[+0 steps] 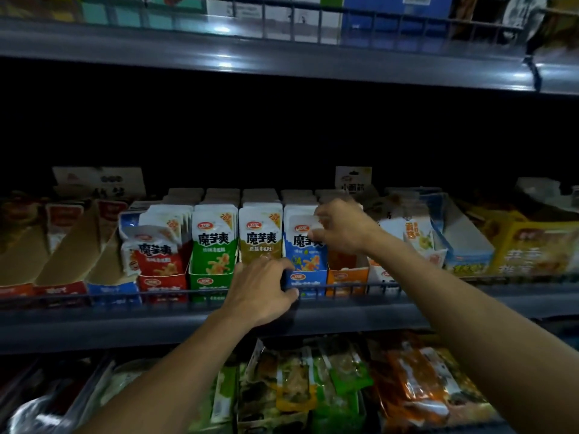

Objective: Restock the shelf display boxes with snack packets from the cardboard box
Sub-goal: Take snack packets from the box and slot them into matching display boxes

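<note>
Head view: the left hand grips the front wall of the blue display box, fingers curled over its left edge where it sits behind the wire shelf rail. This appears to brace the box against sliding. Directly above, the right hand pinches the top of the front blue snack packet, likely seating it upright in the row. To the left of the left hand stand the green display box and red display box, both filled. The cardboard box is not visible.
</note>
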The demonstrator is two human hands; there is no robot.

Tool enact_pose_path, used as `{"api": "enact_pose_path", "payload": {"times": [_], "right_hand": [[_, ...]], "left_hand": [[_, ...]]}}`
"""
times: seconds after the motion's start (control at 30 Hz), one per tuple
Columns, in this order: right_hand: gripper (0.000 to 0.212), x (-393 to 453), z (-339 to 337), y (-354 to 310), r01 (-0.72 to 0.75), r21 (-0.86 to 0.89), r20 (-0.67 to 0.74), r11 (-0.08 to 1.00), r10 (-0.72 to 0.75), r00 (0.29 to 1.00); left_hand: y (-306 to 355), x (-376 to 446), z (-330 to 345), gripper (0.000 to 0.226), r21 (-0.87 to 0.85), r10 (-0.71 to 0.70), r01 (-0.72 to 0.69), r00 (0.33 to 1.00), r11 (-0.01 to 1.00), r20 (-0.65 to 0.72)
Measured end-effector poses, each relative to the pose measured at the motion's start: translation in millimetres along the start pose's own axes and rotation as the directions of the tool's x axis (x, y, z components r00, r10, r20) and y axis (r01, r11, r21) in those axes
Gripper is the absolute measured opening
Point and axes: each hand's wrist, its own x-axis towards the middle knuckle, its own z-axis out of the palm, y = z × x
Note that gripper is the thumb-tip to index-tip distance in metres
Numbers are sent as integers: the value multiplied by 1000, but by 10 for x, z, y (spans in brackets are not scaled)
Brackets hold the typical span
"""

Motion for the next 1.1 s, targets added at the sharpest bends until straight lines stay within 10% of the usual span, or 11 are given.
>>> {"api": "enact_pose_path", "payload": {"times": [0.43, 0.77, 1.1], "right_hand": [[25, -39, -424, -469, 101, -72, -247, 992, -116, 962], [18, -212, -38, -2023, 343, 24, 45, 939, -344, 938], [17, -429, 329, -3853, 544, 76, 151, 836, -549, 822]], "left_hand": [[-289, -492, -421, 17, -209, -41, 11, 989, 978, -141], [-1200, -1726, -844, 16, -113, -250, 256, 966, 960, 66], [-2147, -3353, -1195, 15, -1, -435, 435, 900, 900, -8]]}}
